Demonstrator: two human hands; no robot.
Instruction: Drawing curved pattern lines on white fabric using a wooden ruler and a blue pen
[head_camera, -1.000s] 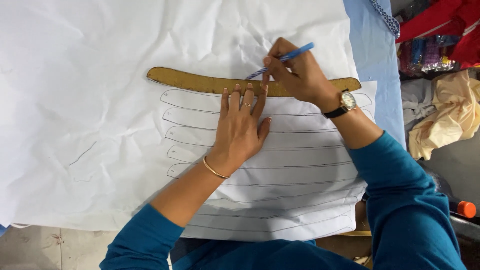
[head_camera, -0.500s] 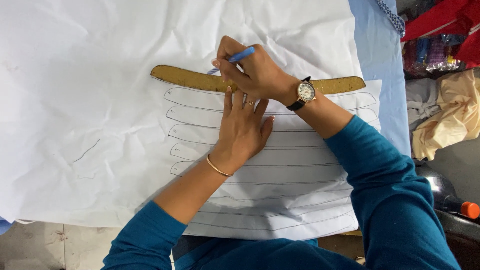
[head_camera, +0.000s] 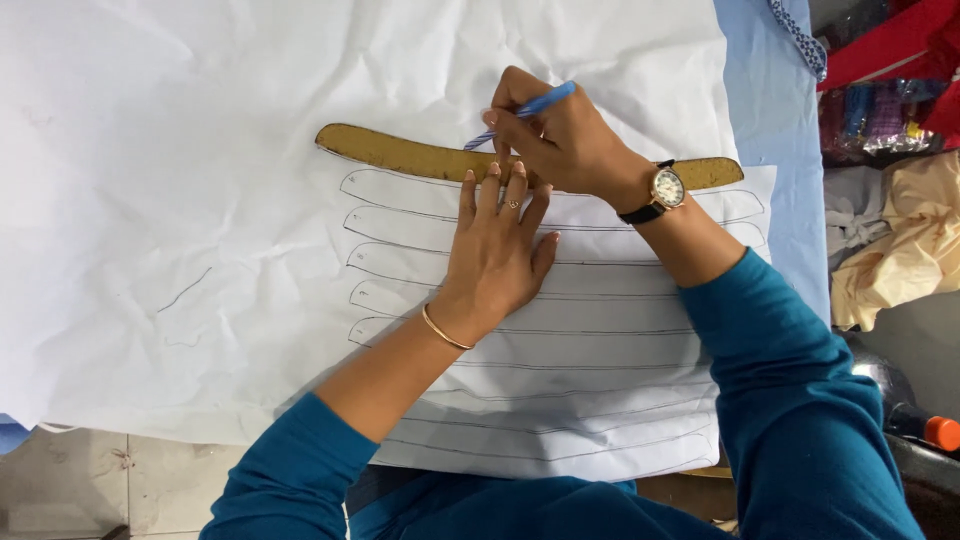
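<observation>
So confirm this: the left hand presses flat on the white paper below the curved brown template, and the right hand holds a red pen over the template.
Not quite. The pen in the right hand is blue, not red, as the head view shows. The rest stands: the left hand presses flat on the white paper, fingertips at the lower edge of the curved brown template.

No labels, signs or screens; only blurry multicolour packets (head_camera: 875, 115) at far right, top.
</observation>
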